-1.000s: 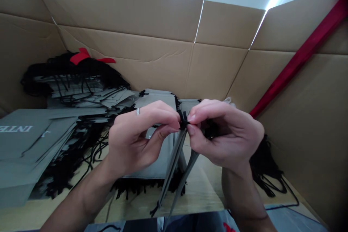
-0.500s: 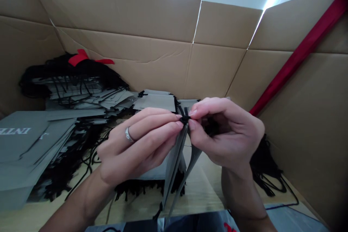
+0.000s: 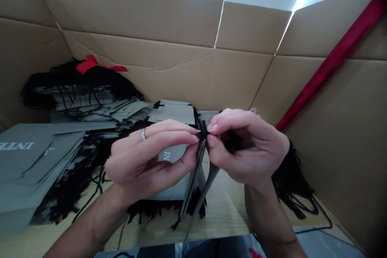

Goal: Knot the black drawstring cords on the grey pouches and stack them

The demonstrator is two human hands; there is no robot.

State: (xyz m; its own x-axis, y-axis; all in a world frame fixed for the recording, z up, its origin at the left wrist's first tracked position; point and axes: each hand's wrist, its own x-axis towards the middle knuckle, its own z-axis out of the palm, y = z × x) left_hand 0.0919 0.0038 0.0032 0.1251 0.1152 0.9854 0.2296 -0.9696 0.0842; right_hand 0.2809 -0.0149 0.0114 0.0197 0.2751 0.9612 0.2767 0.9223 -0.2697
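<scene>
Between my two hands is a knot in a black cord (image 3: pixel 202 133), its short ends pointing up. My left hand (image 3: pixel 157 157), with a ring on one finger, pinches the knot from the left. From the right, the thumb and forefinger of my right hand (image 3: pixel 244 145) grip the same cord. Directly below the knot hangs a grey paper bag (image 3: pixel 193 185), seen edge-on with its sides apart. Part of the cord inside my right palm is hidden. Beneath my hands lies a stack of grey bags (image 3: pixel 169 191) with black cord ends along its near edge.
Grey printed bags (image 3: pixel 27 165) are piled at the left. Behind them, a heap of black cords (image 3: pixel 72 72) carries a red strip (image 3: pixel 87 63). More black cords (image 3: pixel 293 181) lie at the right. Cardboard walls (image 3: pixel 169 64) surround the table, with a dark red band (image 3: pixel 332 60) along the right.
My left hand's fingers have spread and its thumb has dropped lower, showing print on the stack below. Both hands and the knot have shifted slightly left.
</scene>
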